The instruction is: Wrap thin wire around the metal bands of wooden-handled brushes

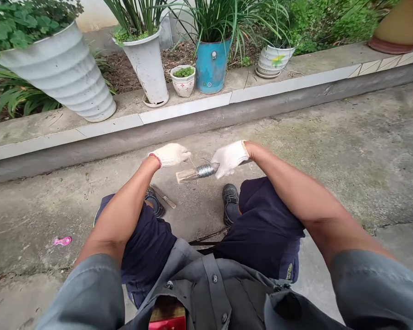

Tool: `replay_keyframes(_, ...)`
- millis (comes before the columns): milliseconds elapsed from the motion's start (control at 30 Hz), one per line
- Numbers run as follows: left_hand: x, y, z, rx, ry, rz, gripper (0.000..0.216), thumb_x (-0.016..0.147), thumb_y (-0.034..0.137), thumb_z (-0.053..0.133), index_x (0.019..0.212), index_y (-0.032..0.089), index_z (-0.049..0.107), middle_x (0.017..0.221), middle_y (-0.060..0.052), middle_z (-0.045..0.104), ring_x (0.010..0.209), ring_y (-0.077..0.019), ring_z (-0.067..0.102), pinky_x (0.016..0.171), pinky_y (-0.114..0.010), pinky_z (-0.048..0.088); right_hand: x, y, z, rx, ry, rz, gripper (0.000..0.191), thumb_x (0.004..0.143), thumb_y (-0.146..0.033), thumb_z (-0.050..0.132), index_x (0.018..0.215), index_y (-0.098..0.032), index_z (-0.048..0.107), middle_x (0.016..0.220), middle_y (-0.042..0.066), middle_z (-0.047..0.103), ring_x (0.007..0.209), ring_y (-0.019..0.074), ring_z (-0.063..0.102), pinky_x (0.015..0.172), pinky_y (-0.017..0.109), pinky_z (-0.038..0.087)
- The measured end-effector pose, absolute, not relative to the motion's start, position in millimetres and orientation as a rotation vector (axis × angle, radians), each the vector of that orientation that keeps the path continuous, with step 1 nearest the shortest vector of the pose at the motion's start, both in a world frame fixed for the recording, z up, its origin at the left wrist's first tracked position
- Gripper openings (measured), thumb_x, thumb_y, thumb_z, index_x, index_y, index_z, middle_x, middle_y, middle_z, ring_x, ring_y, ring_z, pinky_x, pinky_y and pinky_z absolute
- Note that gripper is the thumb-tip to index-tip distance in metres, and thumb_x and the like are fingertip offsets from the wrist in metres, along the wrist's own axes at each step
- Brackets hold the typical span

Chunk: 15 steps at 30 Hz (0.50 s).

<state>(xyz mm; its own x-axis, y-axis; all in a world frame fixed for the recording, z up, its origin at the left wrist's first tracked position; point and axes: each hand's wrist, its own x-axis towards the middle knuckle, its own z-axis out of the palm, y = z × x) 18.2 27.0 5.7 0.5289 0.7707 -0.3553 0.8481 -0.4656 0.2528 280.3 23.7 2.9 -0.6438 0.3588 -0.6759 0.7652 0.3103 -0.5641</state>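
Note:
Both my hands wear white knit gloves and are held out in front of my knees. My right hand (229, 157) is closed around one end of a wooden stick (187, 175) that has thin grey wire wound (206, 170) round its middle. My left hand (170, 154) is closed in a pinch, holding a fine strand of the wire that runs from the winding up to its fingers. The stick lies roughly level, its bare wooden end pointing left. Below are my dark shorts and black shoes (230, 196).
A flat tool or strip (163, 196) lies on the concrete by my left shoe. A pink scrap (62, 241) lies at the left. A raised tiled kerb (192, 107) ahead carries several plant pots, among them a blue bucket (211, 65) and white ribbed pot (64, 73).

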Motion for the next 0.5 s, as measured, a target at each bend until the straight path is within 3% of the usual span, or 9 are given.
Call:
replay_keyframes(167,37,11,7,2.395,1.355,-0.326,0.051,0.096,0.052,0.039,0.079,0.018,0.073,0.072,-0.007,0.068,0.061,-0.0176,0.052,0.060,-0.031,0.032,272,43,-14,1.361,2.115,-0.741,0.033,0.067,-0.044,0.080,0.081,-0.015,0.071,0.065,0.008,0.065,0.067,0.0214,0.064,0.060,0.030,0.045)
replay_keyframes(267,44,3,4,2.364,1.286,-0.329,0.052,0.097,0.051,0.037,0.080,0.018,0.073,0.072,-0.007,0.068,0.061,-0.0179,0.055,0.061,-0.031,0.034,271,54,-5,1.527,2.273,-0.474,0.032,0.071,-0.045,0.076,0.081,-0.014,0.072,0.069,0.012,0.066,0.073,0.0245,0.066,0.063,0.032,0.045)
replay_keyframes(333,43,3,1,2.355,1.226,-0.310,0.053,0.098,0.050,0.036,0.079,0.018,0.073,0.077,-0.007,0.071,0.063,-0.0182,0.057,0.062,-0.030,0.037,273,55,4,1.572,2.384,-0.556,0.035,0.077,-0.050,0.070,0.085,-0.016,0.071,0.071,0.010,0.067,0.070,0.0221,0.065,0.062,0.030,0.044)
replay_keyframes(500,28,17,-3,2.304,1.278,-0.241,0.047,0.096,0.049,0.041,0.085,0.017,0.074,0.082,-0.008,0.072,0.066,-0.0190,0.058,0.063,-0.030,0.039,284,40,21,1.487,2.485,-1.194,0.037,0.081,-0.054,0.071,0.089,-0.018,0.066,0.074,0.004,0.068,0.067,0.0153,0.064,0.064,0.025,0.045)
